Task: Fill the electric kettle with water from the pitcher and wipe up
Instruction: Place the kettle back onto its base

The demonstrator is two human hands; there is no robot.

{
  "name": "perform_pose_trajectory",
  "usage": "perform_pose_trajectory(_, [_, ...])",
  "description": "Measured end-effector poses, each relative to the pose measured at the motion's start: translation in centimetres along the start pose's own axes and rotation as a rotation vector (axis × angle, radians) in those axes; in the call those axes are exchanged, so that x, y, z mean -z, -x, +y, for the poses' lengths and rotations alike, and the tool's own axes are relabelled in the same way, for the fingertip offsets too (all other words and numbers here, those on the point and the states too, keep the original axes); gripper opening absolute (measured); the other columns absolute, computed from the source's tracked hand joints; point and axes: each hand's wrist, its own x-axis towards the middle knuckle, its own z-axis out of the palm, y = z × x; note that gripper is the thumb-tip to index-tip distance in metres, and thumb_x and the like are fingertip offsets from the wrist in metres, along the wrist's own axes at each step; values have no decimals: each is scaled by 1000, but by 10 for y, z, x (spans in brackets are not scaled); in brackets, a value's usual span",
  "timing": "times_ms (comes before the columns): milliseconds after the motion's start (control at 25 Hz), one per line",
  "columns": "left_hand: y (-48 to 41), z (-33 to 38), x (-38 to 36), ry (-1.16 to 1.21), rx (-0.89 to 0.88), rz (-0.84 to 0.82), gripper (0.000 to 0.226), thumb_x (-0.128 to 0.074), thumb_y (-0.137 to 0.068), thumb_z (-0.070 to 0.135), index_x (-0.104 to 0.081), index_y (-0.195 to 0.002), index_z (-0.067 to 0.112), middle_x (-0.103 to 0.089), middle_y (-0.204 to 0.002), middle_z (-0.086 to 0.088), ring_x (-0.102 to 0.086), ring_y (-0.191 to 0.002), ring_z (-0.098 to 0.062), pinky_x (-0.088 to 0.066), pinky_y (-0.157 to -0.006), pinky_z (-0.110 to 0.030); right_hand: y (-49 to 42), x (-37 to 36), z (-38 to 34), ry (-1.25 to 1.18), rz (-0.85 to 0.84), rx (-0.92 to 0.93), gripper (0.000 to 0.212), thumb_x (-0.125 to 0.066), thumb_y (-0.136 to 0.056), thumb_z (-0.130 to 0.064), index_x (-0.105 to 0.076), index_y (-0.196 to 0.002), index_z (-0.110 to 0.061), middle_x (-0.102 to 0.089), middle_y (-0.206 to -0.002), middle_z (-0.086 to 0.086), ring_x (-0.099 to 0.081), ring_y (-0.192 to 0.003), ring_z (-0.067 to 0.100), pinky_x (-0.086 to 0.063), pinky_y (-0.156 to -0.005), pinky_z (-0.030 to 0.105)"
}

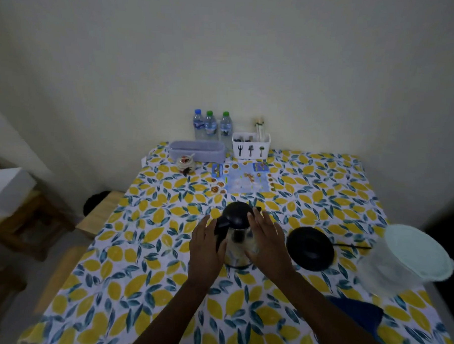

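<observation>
The fingers (206, 224) of the left hand (205, 251) are spread loosely and extended, lying against the left side of the kettle (238, 232) at its black handle, not clearly wrapped around it. The fingers (257, 219) of the right hand (267, 240) are likewise stretched out and a little apart, pressed flat on the kettle's right side beside the lid; whether either hand truly grips cannot be told. The kettle stands upright between both palms, near the middle of the surface (145, 272), its black lid closed and its clear body showing below.

Just right of the kettle lies its round black base (311, 248), apart from it, with a cord running off to the right. Further right, at the edge, stands a clear pitcher (408, 258) with a pale lid. Near it, toward the near right, lies a blue cloth (357, 312), partly hidden by the right forearm.

A lemon-patterned cloth covers the surface. At the far side lies a printed blue sheet (248, 181), with a small jar (185, 164) to its left, a grey basket (197, 151) behind the jar, a white cutlery holder (250, 145), and three water bottles (212, 125) against the wall. A wooden stool (101, 213) stands to the left of the surface.
</observation>
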Motion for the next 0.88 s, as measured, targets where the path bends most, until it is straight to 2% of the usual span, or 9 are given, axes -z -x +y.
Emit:
perform_pose_trajectory(120, [-18, -15, -9, 114, 85, -58, 61, -52, -90, 44, -42, -137, 8, -52, -134, -14, -50, -121, -28, -46, -99, -45, -28, -1, -7, 16, -48, 21, 95, -67, -79, -47, -11, -150, -20, -15, -159, 4, -8, -145, 25, -24, -110, 52])
perform_pose_trajectory(240, [-32, -34, -22, 245, 124, -143, 44, -54, -89, 48, -54, -120, 17, -58, -110, -4, -58, -97, -18, -50, -82, -38, -39, -16, -4, -5, -110, 50, 99, -71, -79, -36, -3, -151, -24, -12, -159, 5, -15, -144, 27, -39, -103, 54])
perform_pose_trajectory(320, [-41, -36, -22, 297, 159, -182, 20, -59, -91, 41, -56, -94, 21, -53, -80, 6, -53, -69, -7, -44, -65, -30, -38, -24, -2, -40, -113, 34, 101, -70, -82, -27, 4, -150, -27, -11, -159, 7, -11, -145, 27, -40, -101, 52])
perform_pose_trajectory(440, [-44, -34, -22, 366, 223, -173, 30, -66, -89, 31, -43, -72, 20, -39, -56, 6, -41, -48, -8, -31, -52, -17, -36, -24, -4, -50, -99, 21, 94, -61, -87, -30, 11, -148, -32, -8, -160, 7, -1, -146, 24, -33, -108, 49])
perform_pose_trajectory(520, [-43, -34, -23, 425, 216, -161, 36, -70, -84, 39, -45, -70, 17, -41, -53, 3, -41, -46, -8, -31, -50, -18, -33, -23, -6, -82, -82, 7, 90, -55, -90, -31, 15, -146, -38, -5, -159, 5, 2, -146, 23, -28, -111, 48])
perform_pose_trajectory(600, [-47, -25, -23, 452, 201, -164, 42, -68, -79, 52, -51, -76, 13, -52, -61, -7, -48, -52, -13, -35, -52, -25, -27, -19, -2, -129, -55, -45, 90, -55, -92, -29, 17, -144, -41, -2, -159, 1, 5, -146, 22, -23, -113, 48])
perform_pose_trajectory(680, [-53, -10, -25, 456, 169, -178, 46, -63, -73, 60, -53, -80, 15, -58, -71, -9, -53, -60, -19, -39, -56, -27, -19, -11, 6, -140, -15, -99, 93, -58, -91, -28, 18, -143, -42, 1, -158, -3, 7, -145, 20, -18, -114, 45])
perform_pose_trajectory(800, [-65, 24, -29, 490, 112, -254, 36, -69, -79, 51, -54, -84, 18, -58, -77, -8, -54, -65, -19, -41, -59, -27, -9, 10, 25, -112, 51, -155, 95, -60, -90, -28, 16, -145, -40, 0, -159, -3, 9, -145, 18, -15, -115, 42])
perform_pose_trajectory(880, [-74, 50, -34, 529, 80, -301, 36, -70, -77, 54, -55, -85, 22, -59, -78, -7, -55, -66, -16, -42, -59, -24, -4, 27, 41, -92, 111, -200, 94, -63, -88, -27, 9, -148, -35, -7, -159, 0, 5, -146, 19, -21, -114, 43])
